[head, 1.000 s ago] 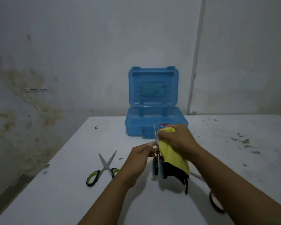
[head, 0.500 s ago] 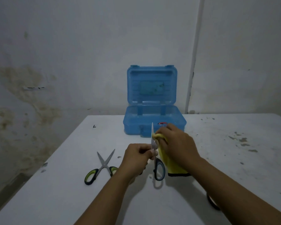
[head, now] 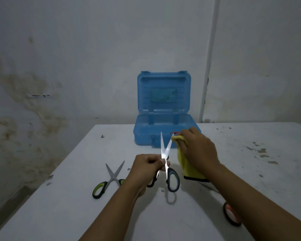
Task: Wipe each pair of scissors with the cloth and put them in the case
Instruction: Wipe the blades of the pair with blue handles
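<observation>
One white table point(head: 76, 197) bears one open blue case point(head: 163, 108). Three scissors: the blue-handled pair point(head: 169, 169) pinched upright, blades parted, by the left hand point(head: 146, 166); a green-handled pair point(head: 109, 180) lying left; an orange handle point(head: 231, 216) showing right. The right hand point(head: 196, 150) grips one yellow cloth point(head: 184, 162) against a blade.

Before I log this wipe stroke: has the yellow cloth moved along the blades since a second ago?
Yes. The right hand has slid the cloth up to the blade tip, nearer the blue case; the scissors have opened.
</observation>
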